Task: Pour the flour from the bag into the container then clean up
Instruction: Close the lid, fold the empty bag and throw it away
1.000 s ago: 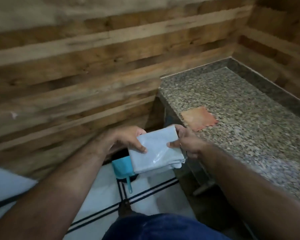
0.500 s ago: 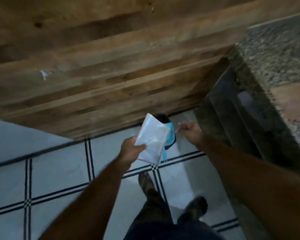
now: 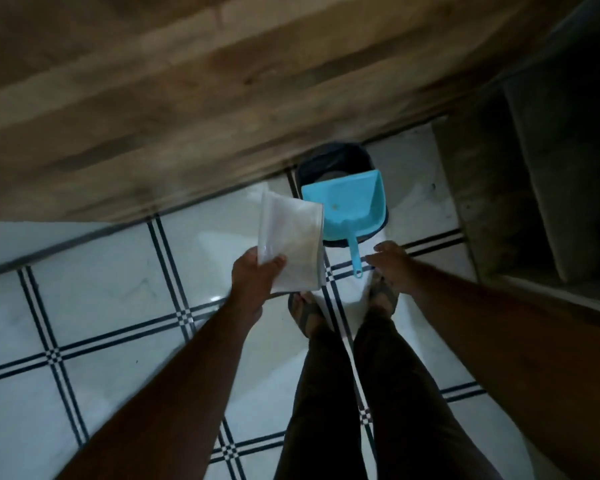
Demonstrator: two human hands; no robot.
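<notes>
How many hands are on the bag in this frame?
1. The left hand pinches the bag at its near corner. The right hand is off it, open beside the blue dustpan handle.

Both forearms were bare to the frame's edge, no sleeve showing, no watch or band at either wrist. Left hand [image 3: 253, 282] and right hand [image 3: 394, 268] were bare. Legs wore long dark trousers [image 3: 361, 393], narrow at the ankle. Feet were in dark strapped sandals [image 3: 305, 315], toes uncovered.
</notes>
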